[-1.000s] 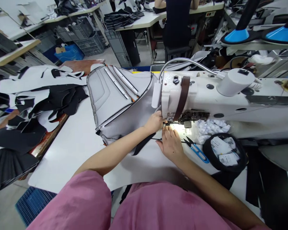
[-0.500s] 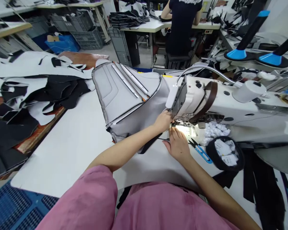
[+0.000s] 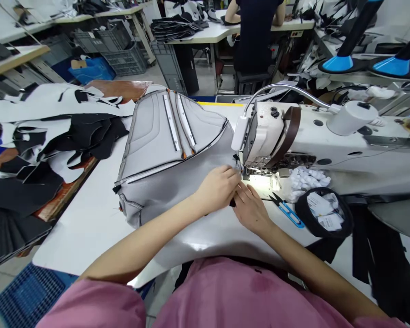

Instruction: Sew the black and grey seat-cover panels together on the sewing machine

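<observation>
Meeting at the clock centre, with twelve o'clock directed away from the person, the left hand (image 3: 218, 189) and right hand (image 3: 251, 207) were positioned just in front of the sewing machine (image 3: 314, 136). The left grip was closed, pinching the machine-side edge of the gray cover (image 3: 177, 177). The right fingers were extended close to the left fingertips; whether the right grip held any material could not be determined. The gray cover rested on the white table (image 3: 89, 228) at ten o'clock, its upper panel bearing two white strips (image 3: 171, 120). The machine head stood at one o'clock; a lamp (image 3: 239, 132) was mounted at its left end. Small white pieces (image 3: 309, 178) were piled at three o'clock. Blue-handled snips (image 3: 290, 214) lay between three and four o'clock, with a round black container (image 3: 304, 223) of labels (image 3: 316, 205) just beyond. Cut fabric pieces (image 3: 89, 132) were heaped between nine and ten o'clock. A co-worker (image 3: 256, 36) sat well apart at twelve o'clock.
</observation>
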Demonstrator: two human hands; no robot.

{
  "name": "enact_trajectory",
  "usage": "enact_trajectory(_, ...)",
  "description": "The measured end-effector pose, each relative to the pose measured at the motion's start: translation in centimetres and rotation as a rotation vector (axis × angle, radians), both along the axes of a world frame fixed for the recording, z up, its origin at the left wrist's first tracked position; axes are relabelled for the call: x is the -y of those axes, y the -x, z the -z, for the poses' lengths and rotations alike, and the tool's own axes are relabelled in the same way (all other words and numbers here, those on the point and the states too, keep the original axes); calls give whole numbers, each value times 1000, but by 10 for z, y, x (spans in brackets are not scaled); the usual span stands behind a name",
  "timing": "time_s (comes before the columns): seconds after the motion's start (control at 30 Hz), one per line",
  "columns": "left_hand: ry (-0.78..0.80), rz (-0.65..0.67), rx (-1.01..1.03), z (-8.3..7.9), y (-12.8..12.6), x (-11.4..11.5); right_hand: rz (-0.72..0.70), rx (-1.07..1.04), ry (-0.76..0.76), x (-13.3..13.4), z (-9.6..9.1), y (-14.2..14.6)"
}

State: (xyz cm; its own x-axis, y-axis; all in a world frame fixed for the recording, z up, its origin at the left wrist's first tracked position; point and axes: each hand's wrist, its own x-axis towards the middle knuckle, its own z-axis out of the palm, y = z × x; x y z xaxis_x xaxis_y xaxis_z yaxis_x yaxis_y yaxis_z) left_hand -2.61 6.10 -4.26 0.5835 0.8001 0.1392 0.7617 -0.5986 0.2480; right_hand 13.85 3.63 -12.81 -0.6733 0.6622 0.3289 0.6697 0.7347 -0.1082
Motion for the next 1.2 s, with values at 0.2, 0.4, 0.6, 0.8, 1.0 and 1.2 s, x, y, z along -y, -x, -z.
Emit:
enact_trajectory(0.2,-9,-50,-37,39,5,-60,121,35,-20,-13,-1,27)
enact_trajectory(0.4,-60,-248,75,55,-16,-68,87,21,-90,-24,4,2)
enact_trajectory(0.6,-76,-401,149,70,-40,-64,181,3,-116,-17,6,-24)
enact_trajectory(0.8,-118,-456,134,77,-42,-66,257,36,-105,-19,4,-20)
enact_trajectory(1.0,-159,-440,90,76,-44,-61,164,41,-93,-18,3,-26)
enact_trajectory(1.2,-171,-456,80,80,-46,-65,185,21,-76,-21,6,-24)
